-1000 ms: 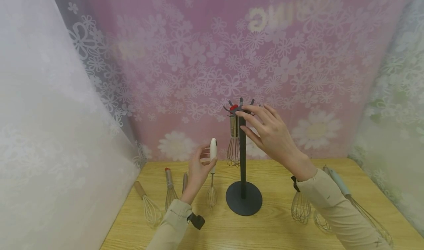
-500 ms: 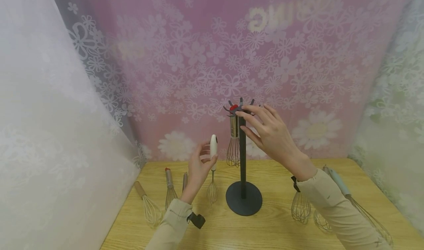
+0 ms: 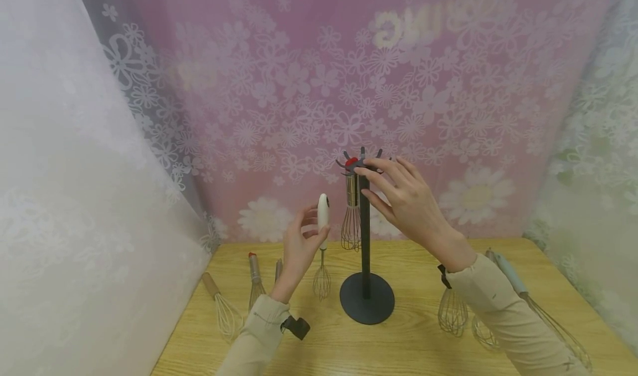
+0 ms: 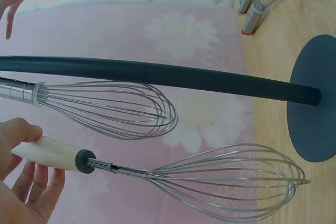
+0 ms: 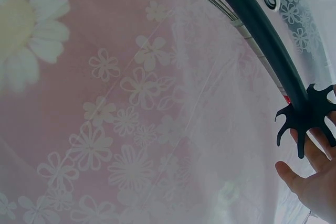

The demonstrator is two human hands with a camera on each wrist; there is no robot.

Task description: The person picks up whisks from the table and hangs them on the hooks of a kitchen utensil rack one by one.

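Note:
My left hand (image 3: 313, 227) grips a whisk by its white handle (image 3: 323, 214), holding it upright in the air with its wire head (image 3: 322, 281) hanging just left of a dark stand (image 3: 365, 237). My right hand (image 3: 371, 183) rests with straight fingers on the stand's hooked crown (image 3: 363, 162). A metal-handled whisk with a red end (image 3: 351, 215) hangs from one hook. In the left wrist view the held whisk (image 4: 210, 177) lies just beside the hanging whisk (image 4: 115, 109) and the pole (image 4: 157, 74). In the right wrist view my fingers (image 5: 310, 182) touch the crown (image 5: 307, 119).
The stand's round base (image 3: 366, 298) sits on a wooden table (image 3: 399, 348). At the left lie a wooden-handled whisk (image 3: 221, 307) and a red-ended whisk (image 3: 256, 282). More whisks (image 3: 452, 312), one long with a pale handle (image 3: 528, 298), lie at the right. Floral curtains enclose the table.
My left hand has lifted the white-handled whisk higher and slightly toward the stand. My right hand has stayed on the stand's top.

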